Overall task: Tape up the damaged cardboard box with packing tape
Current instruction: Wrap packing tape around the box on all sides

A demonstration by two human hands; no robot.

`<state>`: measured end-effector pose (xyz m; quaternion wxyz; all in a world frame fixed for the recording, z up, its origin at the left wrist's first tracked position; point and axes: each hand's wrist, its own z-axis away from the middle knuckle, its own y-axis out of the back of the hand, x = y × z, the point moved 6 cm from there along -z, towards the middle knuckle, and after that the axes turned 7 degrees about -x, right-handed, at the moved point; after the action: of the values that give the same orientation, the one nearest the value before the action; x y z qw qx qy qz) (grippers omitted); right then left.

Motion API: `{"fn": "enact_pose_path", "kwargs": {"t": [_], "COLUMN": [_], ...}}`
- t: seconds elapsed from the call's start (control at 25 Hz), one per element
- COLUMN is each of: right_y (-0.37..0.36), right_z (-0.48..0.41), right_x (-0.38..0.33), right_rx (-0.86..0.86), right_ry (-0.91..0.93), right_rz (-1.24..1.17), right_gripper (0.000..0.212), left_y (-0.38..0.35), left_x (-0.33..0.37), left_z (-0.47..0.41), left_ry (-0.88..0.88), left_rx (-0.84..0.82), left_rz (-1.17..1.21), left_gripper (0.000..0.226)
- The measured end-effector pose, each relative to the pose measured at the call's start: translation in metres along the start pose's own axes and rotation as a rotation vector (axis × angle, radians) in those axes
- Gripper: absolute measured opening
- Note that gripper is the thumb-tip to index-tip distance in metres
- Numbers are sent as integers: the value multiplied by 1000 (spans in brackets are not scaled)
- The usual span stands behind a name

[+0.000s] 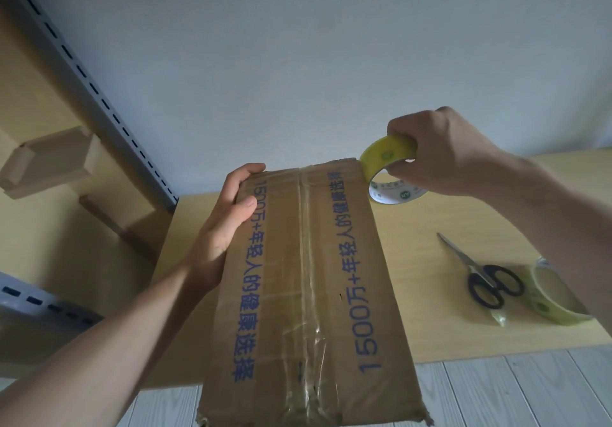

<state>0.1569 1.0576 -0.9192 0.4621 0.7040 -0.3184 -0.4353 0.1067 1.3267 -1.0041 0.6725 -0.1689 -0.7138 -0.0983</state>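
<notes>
A cardboard box (311, 294), centre seam already taped, is steadied by the left hand (225, 224) gripping its edge while the right hand (440, 151) holds a tape roll (387, 165) against the far corner, the frayed near edge untaped.

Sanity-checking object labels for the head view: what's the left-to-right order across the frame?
small open carton → left hand → cardboard box → tape roll gripped by the right hand → scissors → second tape roll, partly hidden.
</notes>
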Motion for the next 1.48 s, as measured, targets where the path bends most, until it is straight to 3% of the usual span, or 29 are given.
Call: {"fn": "enact_pose_path", "kwargs": {"t": [0.12,0.2,0.32,0.44,0.56,0.64,0.72,0.8,1.0,1.12,1.28,1.48], "right_y": [-11,-19,-25,-26,-28,-30,-32,-34,-33,-42,-65,-91], "right_z": [4,7,8,5,-2,-6,-5,-1,-16,-32,-46,-32], "right_x": [7,9,11,7,-5,-5,0,6,-26,-75,-125,-126], "right_rx": [26,58,90,109,126,131,129,142,228,206,151,63], "right_ry": [2,-3,-1,20,47,16,-29,-91,-105,-22,29,65], "right_rz": [-23,-76,-160,-190,-210,-222,-244,-305,-782,-835,-773,-597], "right_gripper": [26,24,20,15,15,15,16,18,17,17,21,21], "left_y": [1,6,12,-4,-67,-105,-122,-112,-37,15,33,-5], "left_x": [-1,2,29,67,78,63,54,58,78,77,39,-11], "left_z": [1,2,3,-8,-38,-55,-64,-62,-28,-1,19,19], "left_ry": [14,31,40,175,307,371,379,304,22,-134,-84,68], "left_rx": [-11,-34,-113,-117,-148,-202,-175,-72,160,230,316,120], "left_rz": [-6,-132,-710,-1305,-1504,-1616,-1558,-1419,-930,-590,-282,-228], "left_gripper": [47,49,55,83,113,110,68,47,59,52,39,45]}}
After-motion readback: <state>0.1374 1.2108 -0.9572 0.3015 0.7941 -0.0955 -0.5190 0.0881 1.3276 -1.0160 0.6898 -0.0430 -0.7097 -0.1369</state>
